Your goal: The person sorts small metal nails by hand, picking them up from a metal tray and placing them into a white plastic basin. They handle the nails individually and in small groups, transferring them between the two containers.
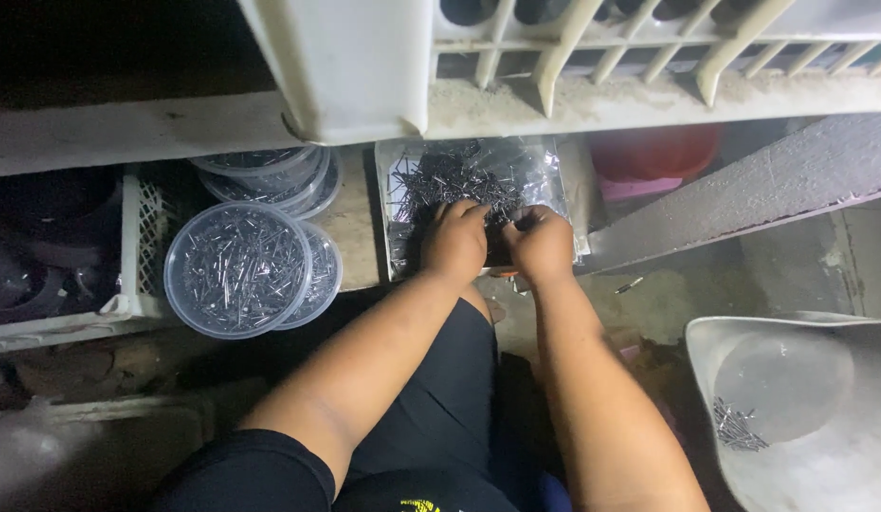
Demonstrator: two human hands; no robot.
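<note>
Two hands are working side by side in a heap of small dark metal pins (459,175) that is lying on a clear plastic sheet (544,171) spread over the surface (360,237). The left hand (454,242) is resting knuckles-up on the near edge of the heap, its fingers (464,210) curling down into the pins; whether they are pinching any cannot be told. The right hand (542,245) is sitting just beside it, nearly touching, its fingers (524,218) bunching together at the tips over the pins, and what they are gripping, if anything, is hidden. The pins themselves are far too many to count.

To the left, one round clear tub (236,270) full of the same pins is standing nearest, overlapping a second round tub (322,275) behind it. Farther back, a stack of about three more clear tubs (270,175) is sitting partly under a white ledge (137,133). One white lattice crate (137,237) is standing at the far left, touching the nearest tub.

At the lower right, one pale scoop-shaped tray (810,417) is holding a small cluster of pins (739,427), well apart from the hands. One red container (653,152) is showing behind the sheet, to the right.
</note>
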